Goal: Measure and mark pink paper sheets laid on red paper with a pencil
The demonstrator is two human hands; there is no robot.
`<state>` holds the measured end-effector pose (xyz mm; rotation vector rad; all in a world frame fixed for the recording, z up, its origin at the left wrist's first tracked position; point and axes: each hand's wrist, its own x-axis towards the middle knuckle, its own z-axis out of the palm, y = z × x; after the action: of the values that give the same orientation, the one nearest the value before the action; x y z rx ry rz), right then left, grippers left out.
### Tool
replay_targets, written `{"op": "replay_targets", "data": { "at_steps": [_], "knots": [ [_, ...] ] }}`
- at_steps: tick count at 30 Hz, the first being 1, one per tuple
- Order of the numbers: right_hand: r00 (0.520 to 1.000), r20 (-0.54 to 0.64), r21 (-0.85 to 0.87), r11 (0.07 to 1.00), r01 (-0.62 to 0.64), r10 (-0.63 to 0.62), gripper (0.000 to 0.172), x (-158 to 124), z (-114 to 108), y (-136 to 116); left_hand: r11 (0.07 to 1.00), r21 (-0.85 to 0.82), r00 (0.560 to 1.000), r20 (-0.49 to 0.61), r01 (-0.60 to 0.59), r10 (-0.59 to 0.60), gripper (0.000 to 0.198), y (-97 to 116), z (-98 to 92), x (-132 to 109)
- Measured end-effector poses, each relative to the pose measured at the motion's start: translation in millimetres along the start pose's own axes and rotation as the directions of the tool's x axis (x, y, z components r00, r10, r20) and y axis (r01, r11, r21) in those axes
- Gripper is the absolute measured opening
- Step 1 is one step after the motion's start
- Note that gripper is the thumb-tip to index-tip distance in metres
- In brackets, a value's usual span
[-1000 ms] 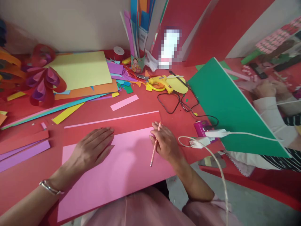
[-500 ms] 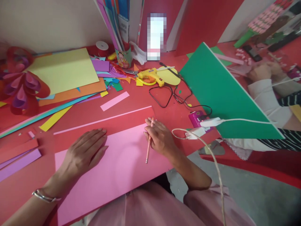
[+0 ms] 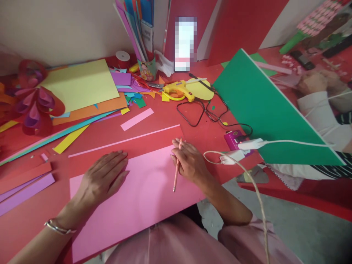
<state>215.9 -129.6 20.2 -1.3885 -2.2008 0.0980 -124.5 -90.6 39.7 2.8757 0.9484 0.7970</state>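
A large pink paper sheet (image 3: 143, 198) lies on a red sheet (image 3: 143, 141) at the near edge of the red table (image 3: 170, 117). My left hand (image 3: 103, 178) rests flat on the pink sheet's upper left part, fingers stretched out and together. My right hand (image 3: 189, 163) sits at the sheet's upper right corner, fingers closed round a pink pencil (image 3: 176, 167) that points down toward me. A silver bangle (image 3: 56, 227) is on my left wrist.
Stacked yellow and orange paper (image 3: 82, 86) and strips lie at left, with a paper flower (image 3: 34, 102). A yellow glue gun (image 3: 180, 90), black cord (image 3: 209, 113), cup of paper rolls (image 3: 145, 68) and tape roll (image 3: 122, 56) stand behind. A green board (image 3: 264, 110) leans at right; another person's hands (image 3: 316, 82) work beyond.
Both hands stay in place on the pink sheet; only the camera view has shifted slightly.
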Motion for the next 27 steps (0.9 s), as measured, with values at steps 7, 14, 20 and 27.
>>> {"op": "replay_targets", "data": {
  "at_steps": [7,14,20,27],
  "knots": [
    [1.000,-0.005,-0.007,1.000,-0.002,0.002,0.010,0,2,1,1.000,-0.002,1.000,0.001,-0.007,0.007,0.047,-1,0.8,-1],
    [1.000,0.001,0.014,1.000,0.027,-0.027,0.013,-2,-2,6,0.999,-0.030,0.999,0.028,0.030,-0.029,0.047,2,2.9,-2],
    [0.992,-0.074,-0.012,0.995,0.102,-0.103,0.023,-5,7,16,0.998,-0.035,0.999,0.000,0.052,-0.052,0.037,1,6.3,-6],
    [0.982,-0.088,-0.093,0.983,0.161,-0.169,0.019,-2,5,16,0.998,-0.025,0.998,-0.009,0.066,-0.066,0.033,3,6.1,-8]
  ]
}}
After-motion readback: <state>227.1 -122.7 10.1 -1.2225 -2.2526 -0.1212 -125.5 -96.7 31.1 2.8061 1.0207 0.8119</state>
